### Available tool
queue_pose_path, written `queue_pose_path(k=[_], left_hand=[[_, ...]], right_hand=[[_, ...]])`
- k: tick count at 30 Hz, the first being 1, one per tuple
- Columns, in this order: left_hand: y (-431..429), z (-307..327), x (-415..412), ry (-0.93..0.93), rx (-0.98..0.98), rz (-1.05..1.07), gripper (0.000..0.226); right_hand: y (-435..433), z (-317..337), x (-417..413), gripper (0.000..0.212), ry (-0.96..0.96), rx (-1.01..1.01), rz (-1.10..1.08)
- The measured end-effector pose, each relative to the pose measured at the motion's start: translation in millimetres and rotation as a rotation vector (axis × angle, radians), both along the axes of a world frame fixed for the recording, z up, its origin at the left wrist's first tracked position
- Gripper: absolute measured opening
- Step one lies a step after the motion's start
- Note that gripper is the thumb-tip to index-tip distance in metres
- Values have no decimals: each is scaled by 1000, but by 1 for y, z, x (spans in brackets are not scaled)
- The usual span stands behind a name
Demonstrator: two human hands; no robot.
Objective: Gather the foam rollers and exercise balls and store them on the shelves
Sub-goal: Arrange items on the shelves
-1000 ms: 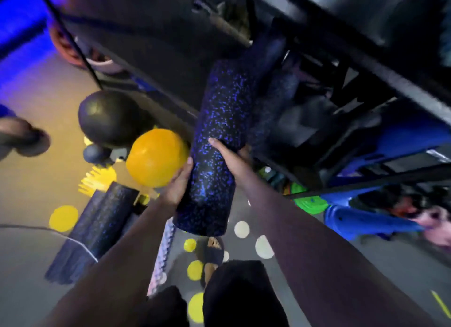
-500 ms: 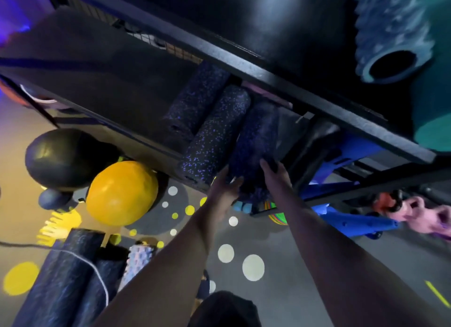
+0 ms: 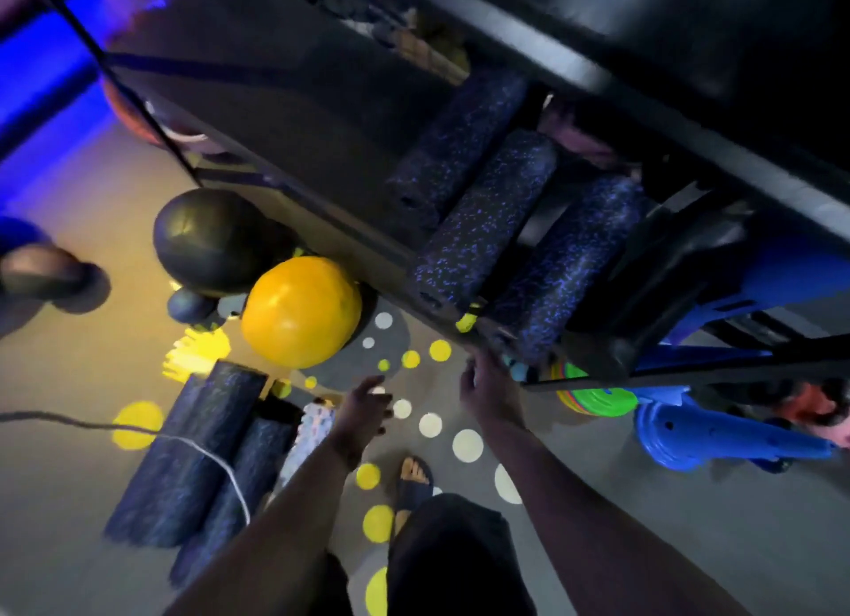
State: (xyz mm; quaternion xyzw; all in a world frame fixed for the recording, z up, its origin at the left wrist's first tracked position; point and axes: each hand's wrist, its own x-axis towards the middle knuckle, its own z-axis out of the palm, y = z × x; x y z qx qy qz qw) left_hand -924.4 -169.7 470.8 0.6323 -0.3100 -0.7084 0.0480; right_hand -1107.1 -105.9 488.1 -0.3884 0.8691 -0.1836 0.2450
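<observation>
Pulled back since the earlier frame: left hand [image 3: 363,413] and right hand [image 3: 492,390] have been taken off the end of the rightmost speckled foam roller [image 3: 565,265], which is left lying on the shelf [image 3: 322,132].

Left to right:
- black exercise ball [image 3: 207,242], small dark ball [image 3: 188,305] and yellow exercise ball [image 3: 301,312] are seen on the floor [image 3: 69,500], bunched against the shelf's lower edge.
- thick dark foam roller [image 3: 184,459] and thinner dark foam roller [image 3: 244,482] are laid side by side on the floor, touching; a cord [image 3: 92,426] is draped across both.
- knobbly pale roller [image 3: 306,440] is laid just beside the thinner one.
- left hand: released, fingers loosely extended, nothing held, over the spotted floor.
- right hand: released, fingers loosely bent, nothing gripped, just below the shelf's front edge. Contact with the edge cannot be told (blur).
- leftmost speckled roller [image 3: 455,146] and middle speckled roller [image 3: 487,219] are stored beside the rightmost one, ends toward the front edge; a gap is seen between middle and rightmost.
- green disc stack [image 3: 598,397] and blue plastic item [image 3: 726,436] are seen low at far right.
</observation>
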Motion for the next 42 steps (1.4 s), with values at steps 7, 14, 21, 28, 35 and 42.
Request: queue_pose_path(k=[7, 14, 21, 28, 35, 42], left_hand=[[22, -30, 191, -121, 53, 237, 24], [47, -116, 358, -157, 14, 195, 41], [61, -213, 544, -315, 2, 88, 65], [26, -330, 623, -527, -185, -163, 67], [-49, -437, 617, -675, -478, -191, 74], [-39, -490, 622, -527, -25, -51, 105]], right_hand=[[0, -38, 176, 43, -209, 257, 376], [24, -142, 345, 36, -303, 574, 365], [33, -265, 515, 35, -488, 644, 92], [-1, -359, 612, 42, -557, 601, 69], [-51, -455, 631, 64, -565, 592, 38], [-48, -482, 619, 128, -1023, 570, -326]])
